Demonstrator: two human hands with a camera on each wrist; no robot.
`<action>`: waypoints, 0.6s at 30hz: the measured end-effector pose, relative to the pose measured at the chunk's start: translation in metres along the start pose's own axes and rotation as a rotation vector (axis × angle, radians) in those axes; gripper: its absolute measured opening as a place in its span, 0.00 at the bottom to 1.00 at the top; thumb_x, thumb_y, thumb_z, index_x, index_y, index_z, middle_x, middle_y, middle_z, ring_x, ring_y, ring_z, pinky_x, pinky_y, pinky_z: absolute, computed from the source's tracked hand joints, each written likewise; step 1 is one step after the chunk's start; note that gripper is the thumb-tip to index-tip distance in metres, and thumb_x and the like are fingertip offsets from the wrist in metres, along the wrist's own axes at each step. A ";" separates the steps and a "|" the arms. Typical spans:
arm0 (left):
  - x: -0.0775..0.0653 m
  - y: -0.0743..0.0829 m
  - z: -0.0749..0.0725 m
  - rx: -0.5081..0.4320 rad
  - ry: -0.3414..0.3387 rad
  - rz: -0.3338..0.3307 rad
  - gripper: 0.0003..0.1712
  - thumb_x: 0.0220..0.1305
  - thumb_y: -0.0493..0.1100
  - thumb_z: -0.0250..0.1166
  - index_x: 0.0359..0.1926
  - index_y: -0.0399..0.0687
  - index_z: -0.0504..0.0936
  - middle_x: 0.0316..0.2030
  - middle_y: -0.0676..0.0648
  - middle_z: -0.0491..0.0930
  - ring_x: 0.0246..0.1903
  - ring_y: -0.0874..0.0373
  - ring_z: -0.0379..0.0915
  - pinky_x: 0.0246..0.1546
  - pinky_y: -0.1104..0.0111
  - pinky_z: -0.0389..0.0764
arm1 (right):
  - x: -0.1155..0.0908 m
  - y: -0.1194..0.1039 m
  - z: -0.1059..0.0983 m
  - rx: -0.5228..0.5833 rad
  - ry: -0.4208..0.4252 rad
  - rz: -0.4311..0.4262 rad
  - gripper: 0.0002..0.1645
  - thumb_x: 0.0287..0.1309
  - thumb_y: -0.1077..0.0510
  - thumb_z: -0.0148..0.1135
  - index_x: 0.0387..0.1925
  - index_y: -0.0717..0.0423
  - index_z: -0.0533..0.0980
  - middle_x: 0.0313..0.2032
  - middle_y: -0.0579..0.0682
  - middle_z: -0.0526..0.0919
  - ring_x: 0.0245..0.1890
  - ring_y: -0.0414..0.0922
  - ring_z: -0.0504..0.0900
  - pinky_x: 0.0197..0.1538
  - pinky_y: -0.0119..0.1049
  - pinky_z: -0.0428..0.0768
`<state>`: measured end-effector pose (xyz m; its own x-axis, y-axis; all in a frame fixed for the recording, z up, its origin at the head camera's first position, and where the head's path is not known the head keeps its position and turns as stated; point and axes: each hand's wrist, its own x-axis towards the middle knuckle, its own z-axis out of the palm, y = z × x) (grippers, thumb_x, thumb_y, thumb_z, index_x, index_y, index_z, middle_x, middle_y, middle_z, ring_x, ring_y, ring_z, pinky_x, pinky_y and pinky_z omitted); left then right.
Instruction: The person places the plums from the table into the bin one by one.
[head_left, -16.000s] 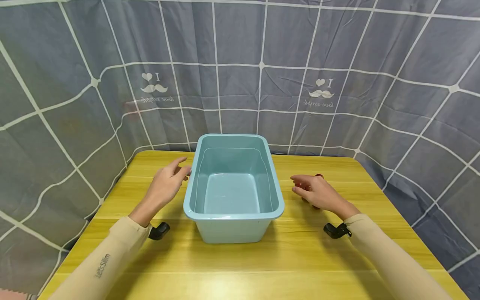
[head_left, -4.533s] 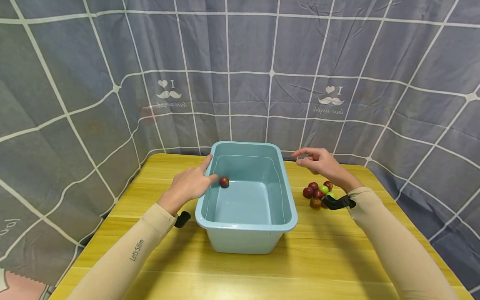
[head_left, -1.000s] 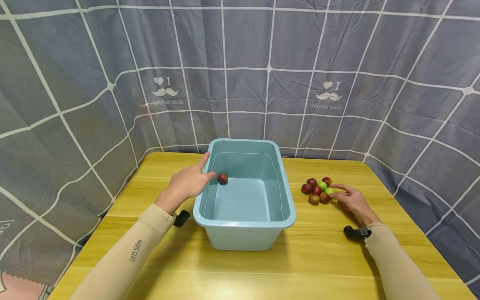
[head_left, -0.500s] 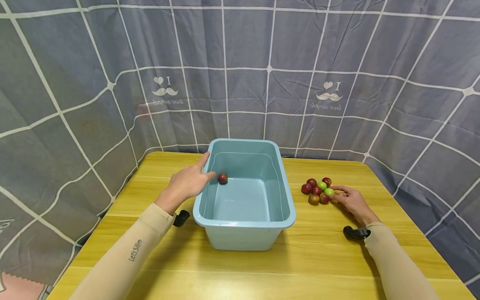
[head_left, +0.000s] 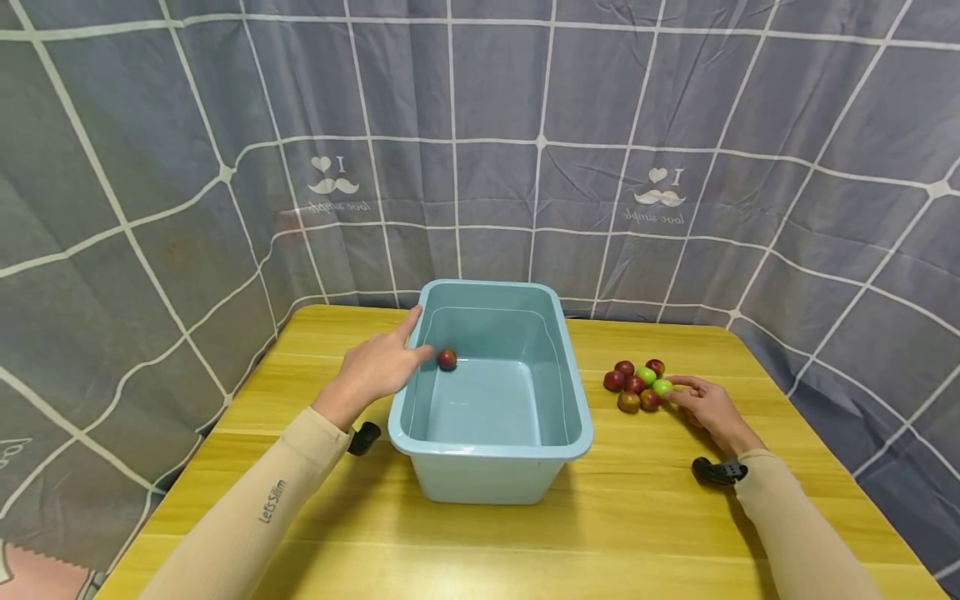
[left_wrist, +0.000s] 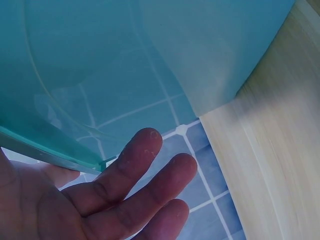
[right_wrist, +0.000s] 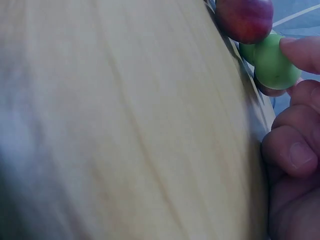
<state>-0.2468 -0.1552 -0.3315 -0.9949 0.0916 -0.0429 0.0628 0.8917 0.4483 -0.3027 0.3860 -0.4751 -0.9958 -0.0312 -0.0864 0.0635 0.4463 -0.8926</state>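
Observation:
A light blue plastic tub (head_left: 491, 475) stands mid-table, with one red plum (head_left: 447, 360) on its floor near the left wall. My left hand (head_left: 367, 367) holds the tub's left rim. Its thumb laps over the edge, and its other fingers (left_wrist: 145, 150) extend outside, under the rim in the left wrist view. To the tub's right lies a cluster of red plums (head_left: 628, 402) and two green ones. At that cluster's right side, my right hand (head_left: 708, 408) pinches the nearer green plum (right_wrist: 276, 65) between thumb and finger, its remaining fingers curled in.
The yellow wooden table (head_left: 480, 550) reaches back to a grey checked curtain (head_left: 495, 208), which hangs behind and along both sides. A black camera (head_left: 716, 472) is strapped at my right wrist, another camera (head_left: 363, 438) at my left.
A red plum has come into the tub since the earliest frame, and my left hand has settled on the rim. My right hand has come down from above onto the green plum.

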 end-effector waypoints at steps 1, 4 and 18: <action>0.000 0.000 0.000 0.000 0.000 0.000 0.46 0.69 0.66 0.46 0.81 0.68 0.38 0.50 0.39 0.82 0.36 0.48 0.78 0.25 0.59 0.72 | -0.001 0.000 0.000 0.001 0.000 0.000 0.40 0.65 0.44 0.65 0.69 0.63 0.67 0.18 0.37 0.64 0.16 0.36 0.64 0.22 0.31 0.67; 0.000 0.000 0.001 -0.002 -0.001 -0.003 0.46 0.69 0.66 0.46 0.81 0.69 0.38 0.45 0.40 0.83 0.35 0.48 0.77 0.25 0.59 0.72 | -0.002 0.000 -0.001 0.027 -0.008 -0.006 0.40 0.65 0.44 0.65 0.69 0.64 0.66 0.18 0.38 0.65 0.16 0.37 0.64 0.22 0.31 0.68; -0.001 0.000 0.002 0.011 0.002 -0.014 0.46 0.68 0.67 0.46 0.81 0.70 0.38 0.53 0.39 0.82 0.38 0.47 0.78 0.25 0.59 0.72 | -0.004 -0.003 -0.002 0.121 -0.024 -0.030 0.32 0.66 0.49 0.66 0.62 0.63 0.69 0.18 0.38 0.67 0.17 0.37 0.65 0.23 0.29 0.68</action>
<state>-0.2458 -0.1545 -0.3328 -0.9958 0.0786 -0.0474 0.0500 0.8979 0.4374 -0.2993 0.3865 -0.4711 -0.9956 -0.0647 -0.0682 0.0429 0.3337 -0.9417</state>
